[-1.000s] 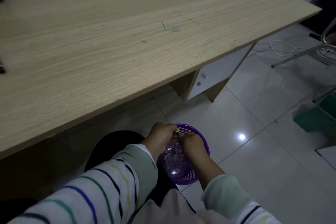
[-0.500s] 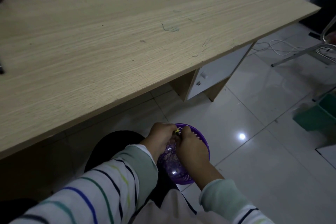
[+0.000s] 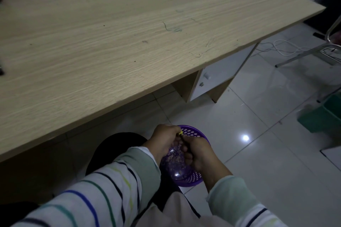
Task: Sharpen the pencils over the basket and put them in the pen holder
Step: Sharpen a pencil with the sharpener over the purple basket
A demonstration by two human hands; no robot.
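Two bare hands close together, low over a round purple perforated plastic basket (image 3: 196,131), in front of the near edge of a long light wood-grain desk (image 3: 129,33). Left hand (image 3: 164,141) with fingers curled tight, pinching a small yellow piece (image 3: 181,132) at the fingertips; too small to tell whether sharpener or pencil end. Right hand (image 3: 199,151) just beside it and touching it, fingers curled round a thin dark pencil (image 3: 182,138), mostly hidden in the fist and reaching up to the yellow piece. Pale shavings (image 3: 175,158) heaped on the basket's bottom, directly beneath the hands. Striped long sleeves with pale green cuffs on both arms. White glossy floor tiles (image 3: 249,153) around the basket. Under the desk's right end, a white cabinet door (image 3: 221,77). Farther right, a green plastic bin (image 3: 324,118), a looped white cable (image 3: 282,48) and a slanted metal chair leg (image 3: 304,53), all well apart from the basket.
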